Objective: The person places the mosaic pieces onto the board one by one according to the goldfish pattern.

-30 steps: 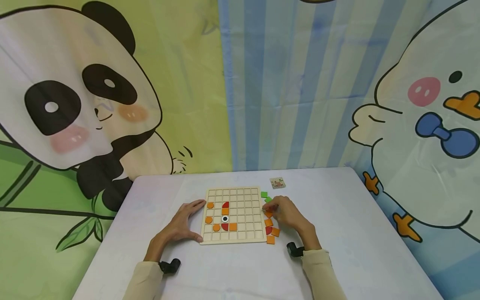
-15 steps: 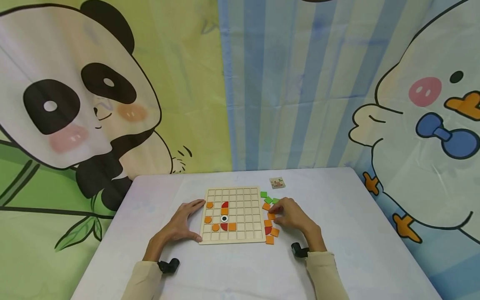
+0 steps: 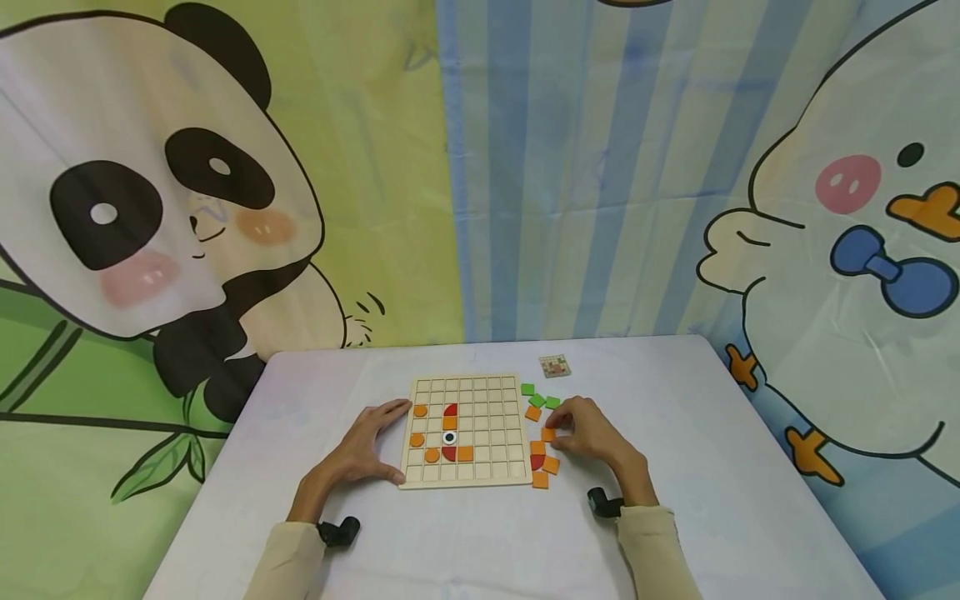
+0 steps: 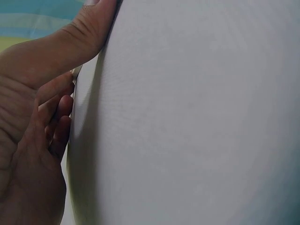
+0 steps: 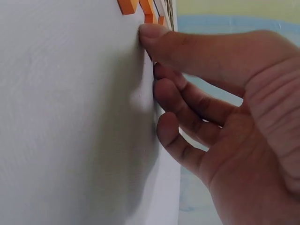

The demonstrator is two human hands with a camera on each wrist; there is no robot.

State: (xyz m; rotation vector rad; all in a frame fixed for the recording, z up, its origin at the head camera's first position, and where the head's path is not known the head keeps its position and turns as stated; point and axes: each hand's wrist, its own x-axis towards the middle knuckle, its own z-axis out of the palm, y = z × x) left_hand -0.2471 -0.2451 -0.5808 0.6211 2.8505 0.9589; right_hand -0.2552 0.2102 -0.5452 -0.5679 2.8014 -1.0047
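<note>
In the head view, a wooden grid board [image 3: 487, 467] lies flat on the table. Its cells bear orange discs [image 3: 417, 439], red quarter-round tiles [image 3: 451, 409], orange squares [image 3: 466, 453] and a white tile with a black dot [image 3: 449, 437]. My left hand [image 3: 363, 446] spreads along the board's left edge, thumb at the near corner and fingertips further up. Right of the board, my right hand [image 3: 587, 431] pinches an orange square tile [image 3: 548, 434] at the tabletop; its fingers partly cover it. The right wrist view has the thumb [image 5: 187, 51] low beside orange tiles [image 5: 127, 5].
Loose tiles line the board's right side: green tiles [image 3: 537, 400], orange squares [image 3: 540, 480] and a red tile [image 3: 537, 461]. A small printed card [image 3: 555, 366] lies farther back on the white table [image 3: 450, 550]. A cartoon curtain [image 3: 525, 167] hangs behind.
My right hand has drawn right and slightly nearer, away from the board's edge, and the orange square tile has shifted right with it. More green and orange tiles show. My left hand stays put.
</note>
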